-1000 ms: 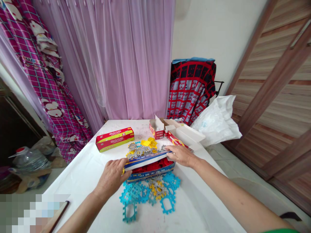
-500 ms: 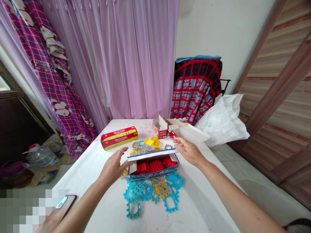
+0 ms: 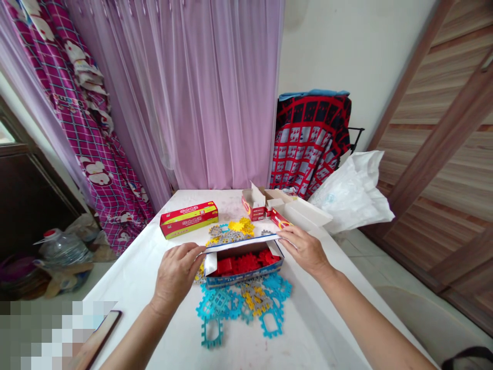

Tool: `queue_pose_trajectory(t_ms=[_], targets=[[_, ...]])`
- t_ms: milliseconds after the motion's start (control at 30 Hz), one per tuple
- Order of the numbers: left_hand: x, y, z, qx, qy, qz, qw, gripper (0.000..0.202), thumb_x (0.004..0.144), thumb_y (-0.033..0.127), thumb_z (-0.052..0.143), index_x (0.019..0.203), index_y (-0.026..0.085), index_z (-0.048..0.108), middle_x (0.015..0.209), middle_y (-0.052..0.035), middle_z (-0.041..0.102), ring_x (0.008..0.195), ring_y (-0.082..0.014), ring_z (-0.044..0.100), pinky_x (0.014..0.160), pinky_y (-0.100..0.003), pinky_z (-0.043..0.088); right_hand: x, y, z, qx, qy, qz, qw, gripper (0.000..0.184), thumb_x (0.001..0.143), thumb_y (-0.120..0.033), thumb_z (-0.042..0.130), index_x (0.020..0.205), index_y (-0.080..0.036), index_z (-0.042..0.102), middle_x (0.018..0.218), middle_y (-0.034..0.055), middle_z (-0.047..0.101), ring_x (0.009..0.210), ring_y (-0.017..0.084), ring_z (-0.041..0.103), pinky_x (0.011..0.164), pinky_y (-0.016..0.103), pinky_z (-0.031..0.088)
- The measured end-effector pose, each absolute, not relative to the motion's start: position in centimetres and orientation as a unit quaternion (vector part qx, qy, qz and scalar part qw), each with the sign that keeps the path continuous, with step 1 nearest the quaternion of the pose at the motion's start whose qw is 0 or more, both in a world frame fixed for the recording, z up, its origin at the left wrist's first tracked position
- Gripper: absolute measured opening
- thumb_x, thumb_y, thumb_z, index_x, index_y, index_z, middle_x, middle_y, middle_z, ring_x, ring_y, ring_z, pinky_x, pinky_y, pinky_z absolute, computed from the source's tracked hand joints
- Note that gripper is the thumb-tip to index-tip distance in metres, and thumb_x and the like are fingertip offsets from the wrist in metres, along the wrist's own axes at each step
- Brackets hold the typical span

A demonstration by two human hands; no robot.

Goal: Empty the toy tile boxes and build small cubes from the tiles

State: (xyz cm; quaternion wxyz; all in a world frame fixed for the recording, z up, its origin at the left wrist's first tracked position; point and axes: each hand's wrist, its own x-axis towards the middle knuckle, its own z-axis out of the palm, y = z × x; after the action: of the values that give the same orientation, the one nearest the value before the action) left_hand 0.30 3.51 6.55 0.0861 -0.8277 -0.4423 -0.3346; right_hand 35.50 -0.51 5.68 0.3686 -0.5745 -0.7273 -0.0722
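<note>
I have my left hand (image 3: 177, 273) and right hand (image 3: 306, 252) pinching opposite ends of the raised lid (image 3: 242, 243) on one blue box (image 3: 246, 275), mid-tabletop (image 3: 327, 318), red pieces (image 3: 246, 262) inside. Bare surface gives me room toward both side edges. I count one closed red-and-yellow carton (image 3: 188, 220), far left; blue pieces (image 3: 277, 285) overlap beyond counting.

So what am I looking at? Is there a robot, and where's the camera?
No robot: it's a person, filmed by a camera worn on the head, looking forward and down. The bare left hand and right hand hold opposite ends of the raised lid of a blue box; red pieces sit inside. On the table, blue pieces lie mostly in front of the box, with yellow and gray pieces both in front and behind. Farther back are a long red box and open boxes.
</note>
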Motion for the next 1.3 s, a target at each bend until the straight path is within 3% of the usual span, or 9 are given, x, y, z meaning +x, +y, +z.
queue_pose_trajectory(t_ms=[167, 267, 400, 467, 633, 867, 1000, 1167, 1300], targets=[[1.0, 5.5, 7.7, -0.801, -0.493, -0.338, -0.027, 0.031, 0.09, 0.044, 0.044, 0.089, 0.024, 0.068, 0.093, -0.0042, 0.072, 0.09, -0.0215, 0.065, 0.079, -0.035, 0.048, 35.0, 1.4, 6.9, -0.596, -0.706, -0.013, 0.383, 0.03, 0.091, -0.036, 0.043, 0.088, -0.024, 0.071, 0.095, 0.0053, 0.071, 0.089, 0.021, 0.065, 0.082, 0.033, 0.05], [1.6, 7.4, 7.7, -0.779, -0.524, -0.341, -0.047, 0.029, 0.089, 0.042, 0.043, 0.085, 0.023, 0.064, 0.083, -0.0024, 0.071, 0.077, -0.019, 0.066, 0.067, -0.03, 0.049, 34.7, 3.3, 7.2, -0.639, -0.666, 0.048, 0.381, 0.03, 0.088, -0.04, 0.045, 0.084, -0.023, 0.068, 0.077, 0.0025, 0.071, 0.073, 0.019, 0.064, 0.069, 0.029, 0.048], [2.4, 9.4, 6.8, -0.75, -0.56, -0.347, -0.06, 0.022, 0.089, 0.035, 0.044, 0.089, 0.021, 0.06, 0.073, -0.0006, 0.069, 0.066, -0.0168, 0.066, 0.056, -0.027, 0.048, 34.1, 5.8, 7.1, -0.691, -0.597, 0.08, 0.399, 0.019, 0.082, -0.037, 0.053, 0.088, -0.023, 0.064, 0.074, 0.0007, 0.072, 0.069, 0.018, 0.064, 0.063, 0.028, 0.044], [2.7, 9.6, 6.4, -0.746, -0.567, -0.347, -0.047, 0.02, 0.087, 0.033, 0.045, 0.094, 0.021, 0.06, 0.077, -0.002, 0.069, 0.069, -0.0182, 0.066, 0.06, -0.029, 0.05, 33.8, 6.5, 6.8, -0.709, -0.578, 0.07, 0.397, 0.015, 0.08, -0.034, 0.056, 0.089, -0.024, 0.062, 0.074, -0.0002, 0.072, 0.07, 0.019, 0.065, 0.064, 0.027, 0.044], [2.7, 7.8, 6.1, -0.794, -0.528, -0.301, -0.011, 0.03, 0.088, 0.038, 0.046, 0.107, 0.025, 0.066, 0.107, -0.0086, 0.067, 0.102, -0.0261, 0.061, 0.089, -0.043, 0.046, 33.3, 6.7, 5.8, -0.719, -0.583, 0.056, 0.374, 0.009, 0.081, -0.029, 0.054, 0.081, -0.025, 0.062, 0.075, -0.0009, 0.071, 0.074, 0.019, 0.066, 0.063, 0.027, 0.043], [0.6, 6.1, 6.1, -0.848, -0.505, -0.155, -0.042, 0.034, 0.081, 0.041, 0.059, 0.114, 0.035, 0.067, 0.115, -0.0049, 0.068, 0.108, -0.0276, 0.062, 0.089, -0.044, 0.047, 34.3, 6.0, 4.6, -0.708, -0.638, 0.075, 0.294, 0.017, 0.081, -0.028, 0.056, 0.089, -0.025, 0.071, 0.094, 0.003, 0.073, 0.079, 0.019, 0.065, 0.074, 0.032, 0.047], [0.9, 6.2, 6.9, -0.85, -0.513, -0.102, -0.055, 0.042, 0.085, 0.05, 0.05, 0.119, 0.03, 0.065, 0.118, -0.0076, 0.067, 0.107, -0.0264, 0.062, 0.089, -0.042, 0.047, 34.6, 4.5, 5.0, -0.665, -0.705, 0.075, 0.236, 0.028, 0.084, -0.042, 0.055, 0.096, -0.024, 0.073, 0.101, 0.0065, 0.07, 0.083, 0.019, 0.064, 0.078, 0.031, 0.048], [3.2, 6.2, 8.6, -0.845, -0.531, -0.051, -0.039, 0.06, 0.078, 0.065, 0.05, 0.11, 0.019, 0.07, 0.111, -0.0167, 0.067, 0.106, -0.0372, 0.06, 0.09, -0.053, 0.043, 33.5, 3.1, 7.6, -0.682, -0.724, 0.095, 0.046, 0.051, 0.082, -0.064, 0.049, 0.1, -0.022, 0.072, 0.112, 0.0104, 0.066, 0.098, 0.024, 0.062, 0.078, 0.03, 0.046], [4.0, 6.4, 9.2, -0.84, -0.54, -0.026, -0.037, 0.049, 0.08, 0.054, 0.049, 0.102, 0.017, 0.072, 0.11, -0.0186, 0.067, 0.108, -0.0398, 0.059, 0.092, -0.056, 0.04, 32.5, 3.2, 9.3, -0.685, -0.721, 0.1, -0.033, 0.055, 0.074, -0.065, 0.057, 0.103, -0.02, 0.071, 0.113, 0.0125, 0.065, 0.1, 0.028, 0.062, 0.076, 0.03, 0.045]])
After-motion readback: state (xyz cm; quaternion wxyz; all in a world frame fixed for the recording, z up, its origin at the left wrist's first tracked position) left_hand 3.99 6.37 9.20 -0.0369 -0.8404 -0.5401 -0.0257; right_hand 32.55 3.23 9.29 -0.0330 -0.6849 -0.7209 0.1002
